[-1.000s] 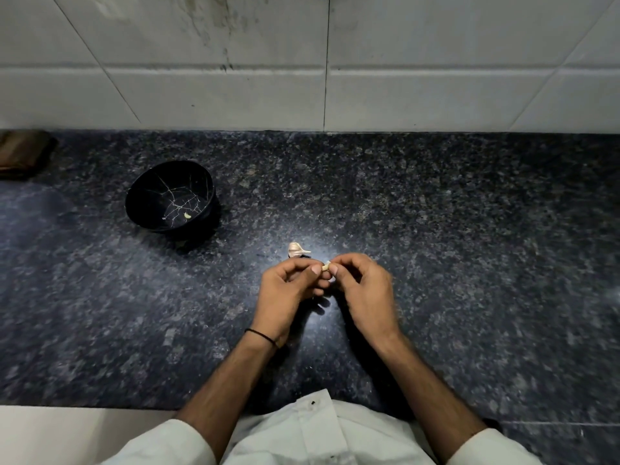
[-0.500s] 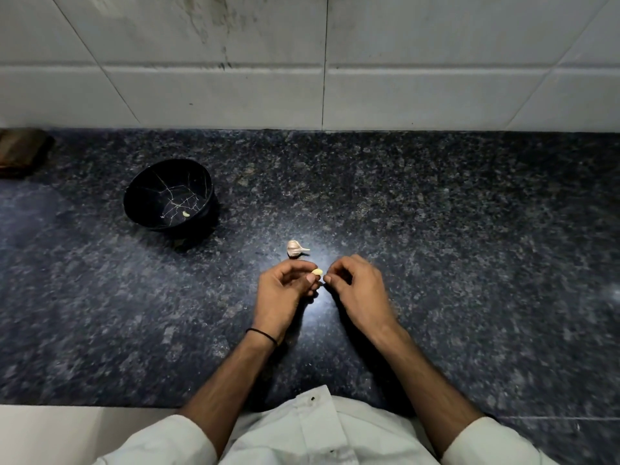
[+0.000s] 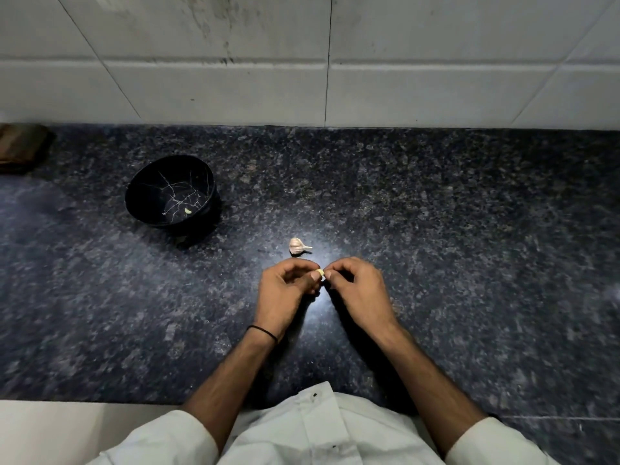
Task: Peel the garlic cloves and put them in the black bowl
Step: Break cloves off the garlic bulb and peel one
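At the far nine o'clock edge of the view a brown object (image 3: 23,147) lies on the table (image 3: 469,246), too dim to identify. The black bowl (image 3: 147,196) stands upright at about ten o'clock from the hands, well apart from them, with pale crack-like lines across its inside. One small pale piece (image 3: 188,211) lies on its bottom, and it looks like a peeled clove. Further right, a loose clove (image 3: 298,246) in its papery skin lies on the dark speckled stone at about eleven o'clock from the hands, near the knuckles but not touching them.

The left hand (image 3: 285,290) has its fingers curled, and its thumb and forefinger pinch the held clove (image 3: 320,272), a small yellowish piece just above the table. A thin black band (image 3: 263,332) circles that wrist. At three o'clock from the held clove, the right hand (image 3: 359,290) is curled too. Its thumb and forefinger tips close on the right end of the same clove, though whether they grip flesh or skin cannot be told. White sleeves and a white shirt (image 3: 318,427) fill the six o'clock edge. A pale tiled wall (image 3: 402,62) runs along twelve o'clock.
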Demonstrator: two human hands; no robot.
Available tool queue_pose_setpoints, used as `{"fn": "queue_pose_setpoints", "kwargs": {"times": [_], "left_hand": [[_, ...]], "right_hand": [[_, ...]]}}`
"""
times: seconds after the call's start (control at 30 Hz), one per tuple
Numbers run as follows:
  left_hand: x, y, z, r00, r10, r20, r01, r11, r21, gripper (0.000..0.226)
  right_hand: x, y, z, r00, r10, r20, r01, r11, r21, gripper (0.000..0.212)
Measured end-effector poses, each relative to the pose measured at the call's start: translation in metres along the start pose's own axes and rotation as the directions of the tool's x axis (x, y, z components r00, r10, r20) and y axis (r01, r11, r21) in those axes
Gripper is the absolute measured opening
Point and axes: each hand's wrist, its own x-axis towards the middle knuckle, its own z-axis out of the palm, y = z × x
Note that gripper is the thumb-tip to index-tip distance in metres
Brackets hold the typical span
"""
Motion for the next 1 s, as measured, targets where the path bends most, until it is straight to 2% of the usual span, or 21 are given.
{"fn": "queue_pose_setpoints", "kwargs": {"times": [0.2,0.33,0.5,0.67,0.8,0.9,1.0], "left_hand": [[0.001,0.001,0.001,1.000,-0.023,0.010,0.023,0.999,-0.036,0.007],[0.001,0.002,0.002,0.998,-0.050,0.031,0.052,0.993,-0.104,0.007],[-0.002,0.002,0.002,0.991,-0.119,0.069,0.128,0.981,-0.146,0.010],[-0.002,0.005,0.002,0.984,-0.167,0.070,0.178,0.963,-0.202,0.013],[-0.003,0.006,0.000,0.983,-0.177,0.054,0.184,0.965,-0.186,0.018],[-0.005,0.008,0.001,0.984,-0.172,0.040,0.176,0.974,-0.145,0.019],[-0.005,0.011,0.004,0.988,-0.149,0.030,0.151,0.987,-0.062,0.020]], "right_hand": [[-0.002,-0.001,0.001,0.998,0.042,0.057,-0.046,0.997,0.064,0.014],[-0.001,0.001,0.002,0.994,0.083,0.078,-0.096,0.979,0.181,0.015],[-0.001,0.001,0.004,0.988,0.130,0.087,-0.149,0.950,0.274,0.015],[-0.001,0.001,0.003,0.987,0.149,0.061,-0.160,0.943,0.291,0.015],[-0.002,-0.003,0.001,0.995,0.097,-0.005,-0.092,0.962,0.257,0.014],[0.000,-0.007,-0.003,0.999,-0.009,-0.054,0.018,0.985,0.174,0.012],[0.001,-0.008,-0.006,0.993,-0.115,-0.037,0.118,0.987,0.112,0.007]]}}
